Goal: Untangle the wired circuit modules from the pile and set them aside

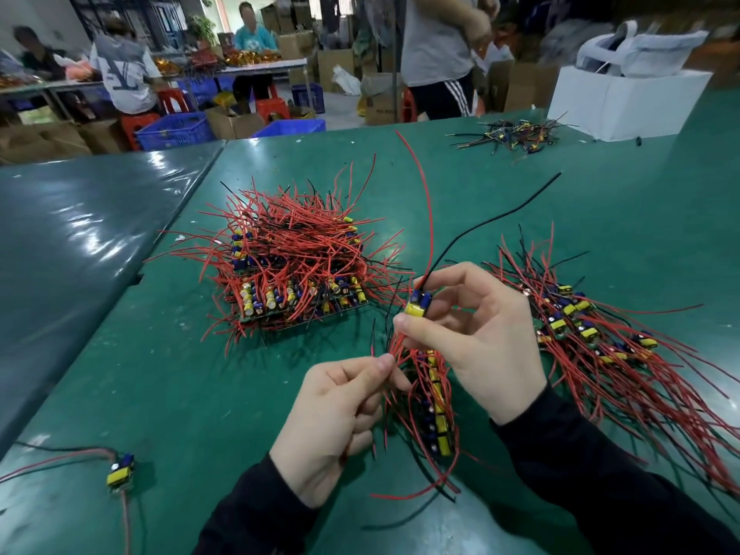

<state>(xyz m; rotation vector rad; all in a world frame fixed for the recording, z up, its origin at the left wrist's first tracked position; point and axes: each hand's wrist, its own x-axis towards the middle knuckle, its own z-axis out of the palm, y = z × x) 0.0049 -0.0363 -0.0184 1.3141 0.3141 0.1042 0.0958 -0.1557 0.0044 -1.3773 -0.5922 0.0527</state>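
Note:
A big tangled pile of circuit modules with red and black wires sits on the green table ahead of me. My right hand pinches one small module, blue and yellow, lifted above the table; its long red and black wires rise up and away. My left hand pinches red wires of a strip of joined modules lying between my hands. A spread-out row of wired modules lies to the right of my right hand.
One single module with its wires lies near the table's front left. A small heap of modules sits far right beside a white box. People work at tables behind; one stands at the table's far edge.

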